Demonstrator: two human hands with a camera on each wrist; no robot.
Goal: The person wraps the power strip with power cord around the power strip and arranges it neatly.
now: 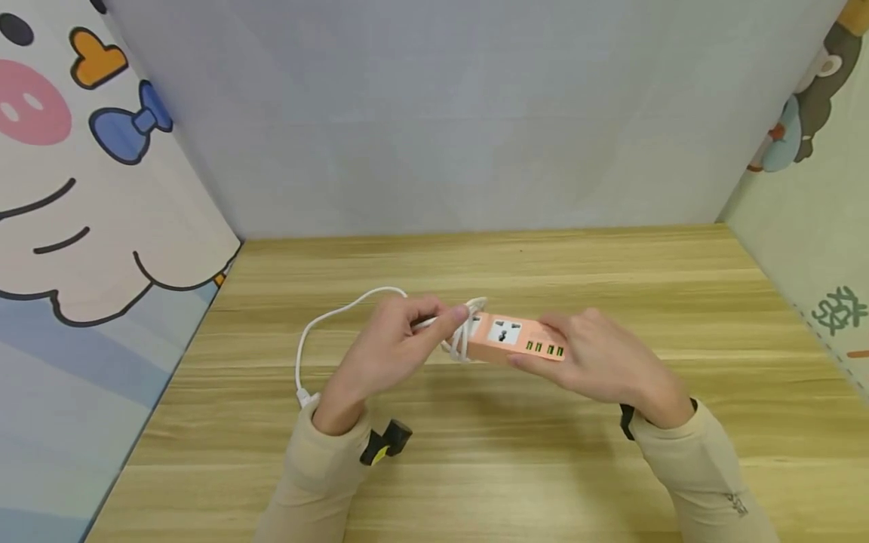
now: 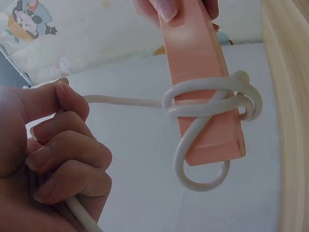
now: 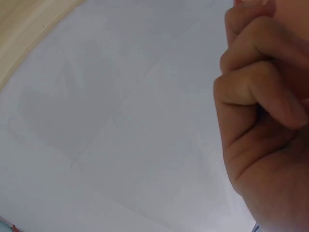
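By curled left fingers [image 2: 72, 151] a white cord [image 2: 125, 101] is being gripped; by curled right fingers [image 3: 247, 83], a peach power strip [image 2: 195, 58].

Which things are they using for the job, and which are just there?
Part of the job:
Oblong peach-orange plastic power strip, held by the right hand
Long, thin white cord, looped round the strip and gripped by the left hand

Just there:
Flat wood-grain tabletop
Plain grey backdrop
White sheet with cartoon print, at the left
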